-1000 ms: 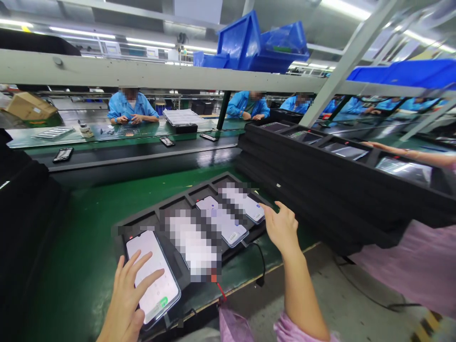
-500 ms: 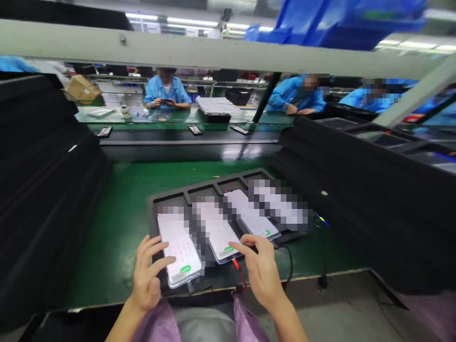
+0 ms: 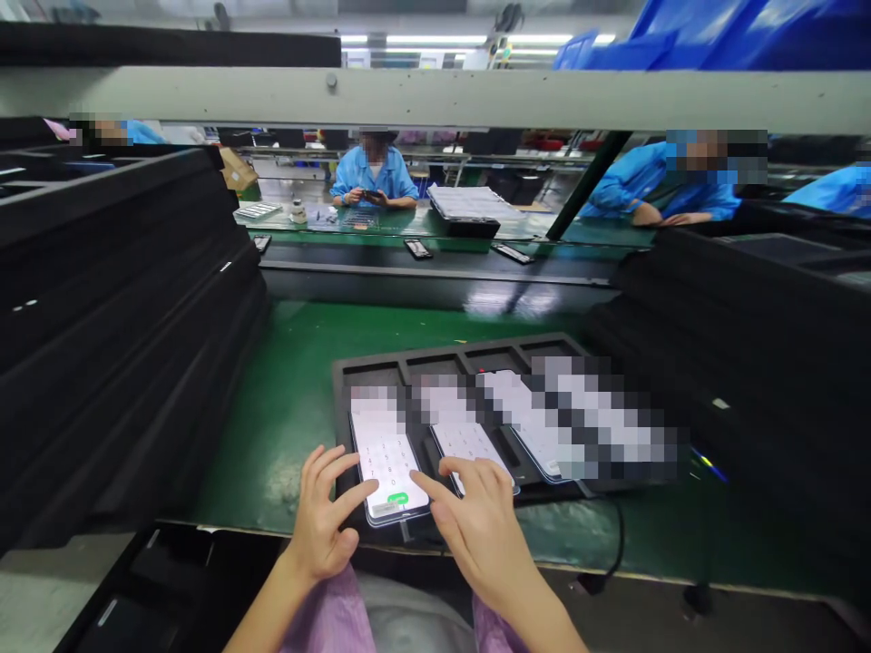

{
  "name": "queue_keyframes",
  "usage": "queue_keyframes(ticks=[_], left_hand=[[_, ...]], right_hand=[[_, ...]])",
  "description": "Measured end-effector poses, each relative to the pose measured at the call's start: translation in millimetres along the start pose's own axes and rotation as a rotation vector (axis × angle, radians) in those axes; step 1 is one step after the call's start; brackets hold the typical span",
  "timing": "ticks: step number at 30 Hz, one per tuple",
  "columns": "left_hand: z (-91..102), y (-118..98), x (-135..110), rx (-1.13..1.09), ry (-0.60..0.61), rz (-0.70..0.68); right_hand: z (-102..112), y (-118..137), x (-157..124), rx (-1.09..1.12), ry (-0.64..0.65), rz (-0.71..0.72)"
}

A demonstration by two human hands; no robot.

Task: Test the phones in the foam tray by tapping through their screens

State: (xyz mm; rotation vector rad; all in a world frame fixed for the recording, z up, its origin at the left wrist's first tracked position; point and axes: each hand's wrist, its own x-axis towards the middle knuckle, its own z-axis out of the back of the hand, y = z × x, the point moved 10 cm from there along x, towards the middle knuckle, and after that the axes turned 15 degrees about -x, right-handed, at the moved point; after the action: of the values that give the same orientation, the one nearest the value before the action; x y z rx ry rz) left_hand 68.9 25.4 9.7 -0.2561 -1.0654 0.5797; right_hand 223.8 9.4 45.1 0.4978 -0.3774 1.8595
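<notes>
A black tray (image 3: 371, 370) lies on the green bench and holds several lit phones side by side. My left hand (image 3: 325, 526) is open, its fingers spread, with the fingertips on the lower part of the leftmost phone (image 3: 386, 458), which shows a keypad. My right hand (image 3: 480, 526) is open too, fingers stretched over the bottom of the second phone (image 3: 469, 442). The phones further right are blurred out. A black cable (image 3: 616, 535) runs off the tray's right end.
Tall stacks of black trays stand at the left (image 3: 115, 308) and right (image 3: 741, 345). A conveyor (image 3: 435, 272) with loose phones runs behind the bench. People in blue coats sit across it. A metal shelf beam (image 3: 435, 95) crosses overhead with blue bins on top.
The view has swung left. My right hand has come from the tray's right end to the second phone. My left hand stays on the leftmost phone.
</notes>
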Motion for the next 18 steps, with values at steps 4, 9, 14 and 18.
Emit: queue_keyframes(ticks=[4,9,14,18], left_hand=[[-0.7,0,-1,0.005,0.01,0.01],[0.7,1,-1,0.009,0.011,0.026],[6.7,-1,4,0.008,-0.011,0.027],[7.1,-1,9,0.017,0.004,0.04]], right_hand=[[-2,2,3,-0.07,-0.022,-0.049],[-4,2,2,-0.082,-0.01,-0.043],[0,1,4,-0.07,-0.016,-0.05],[-2,11,14,-0.063,-0.005,-0.016]])
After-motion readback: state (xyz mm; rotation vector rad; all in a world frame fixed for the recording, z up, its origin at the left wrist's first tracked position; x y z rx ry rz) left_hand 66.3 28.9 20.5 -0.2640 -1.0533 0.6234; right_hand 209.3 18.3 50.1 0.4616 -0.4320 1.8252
